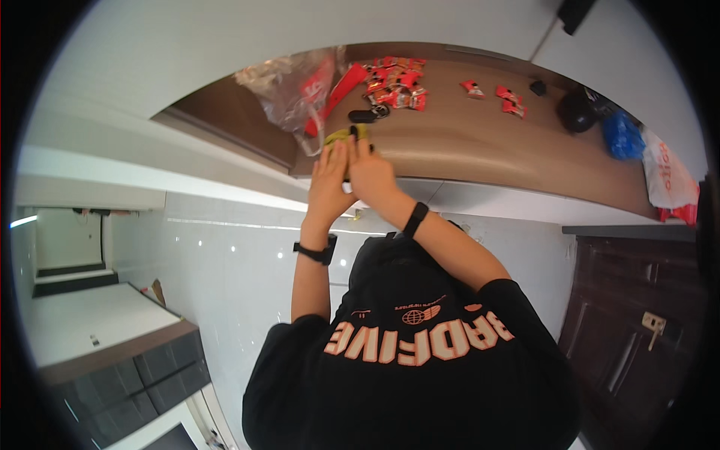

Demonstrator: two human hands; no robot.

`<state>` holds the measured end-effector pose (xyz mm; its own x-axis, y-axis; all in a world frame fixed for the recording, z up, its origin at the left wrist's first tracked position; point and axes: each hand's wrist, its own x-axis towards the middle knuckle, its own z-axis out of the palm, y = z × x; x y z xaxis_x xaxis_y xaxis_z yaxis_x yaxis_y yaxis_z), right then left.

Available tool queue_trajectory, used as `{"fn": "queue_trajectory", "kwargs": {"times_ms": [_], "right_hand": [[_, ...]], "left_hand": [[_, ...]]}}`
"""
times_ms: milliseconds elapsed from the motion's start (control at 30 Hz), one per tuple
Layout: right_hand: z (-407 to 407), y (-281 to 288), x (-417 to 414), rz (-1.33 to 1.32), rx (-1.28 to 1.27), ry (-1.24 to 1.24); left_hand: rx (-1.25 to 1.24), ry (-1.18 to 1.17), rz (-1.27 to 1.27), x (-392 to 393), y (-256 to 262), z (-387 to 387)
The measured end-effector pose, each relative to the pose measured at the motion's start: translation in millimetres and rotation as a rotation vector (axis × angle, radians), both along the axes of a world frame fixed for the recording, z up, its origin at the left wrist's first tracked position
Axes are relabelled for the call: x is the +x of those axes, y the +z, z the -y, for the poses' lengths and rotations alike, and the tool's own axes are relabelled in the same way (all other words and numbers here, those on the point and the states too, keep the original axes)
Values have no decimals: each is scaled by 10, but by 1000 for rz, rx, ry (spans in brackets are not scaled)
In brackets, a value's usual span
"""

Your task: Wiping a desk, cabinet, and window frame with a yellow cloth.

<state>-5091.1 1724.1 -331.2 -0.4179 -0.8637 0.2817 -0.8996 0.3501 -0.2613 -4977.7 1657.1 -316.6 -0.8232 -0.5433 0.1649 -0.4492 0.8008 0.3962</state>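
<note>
At the front edge of a brown shelf [450, 135], both hands are on a small yellow-green object with black parts [337, 135]. My left hand [329, 183] lies along its near side, fingers stretched out over it. My right hand [372, 171] is pressed against the left, with its fingers bent onto the object. The palms and fingers hide most of it, so its exact kind is unclear. Just beyond it rest a black key fob [361, 116] and a key ring [381, 111]. A clear plastic bag [287, 101] and a long red packet [346, 87] lie to the left.
Red-wrapped snacks [396, 81] are heaped at the back, with several loose ones [509, 101] farther right. A black rounded object [576, 111], a blue plastic bag [622, 136] and a white bag with red writing [669, 169] occupy the right end. White cabinet fronts [394, 22] overhang the shelf.
</note>
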Motion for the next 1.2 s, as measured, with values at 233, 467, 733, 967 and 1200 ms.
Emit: {"fn": "queue_trajectory", "kwargs": {"times_ms": [233, 467, 733, 967, 1200], "right_hand": [[-67, 5, 3, -22, -25, 85], [-483, 30, -300, -40, 18, -43], [-1295, 59, -1058, -50, 74, -251], [-2639, 17, -2225, -16, 159, -376], [-4451, 121, -3477, -18, 246, -723]], "left_hand": [[-193, 34, -3, -98, -88, -138], [-229, -105, 51, -536, 2, -468], [-268, -257, 73, -1455, 39, -1162], [-176, -364, -42, -2642, -35, -2411], [-105, -638, -234, -4194, -162, -3952]]}}
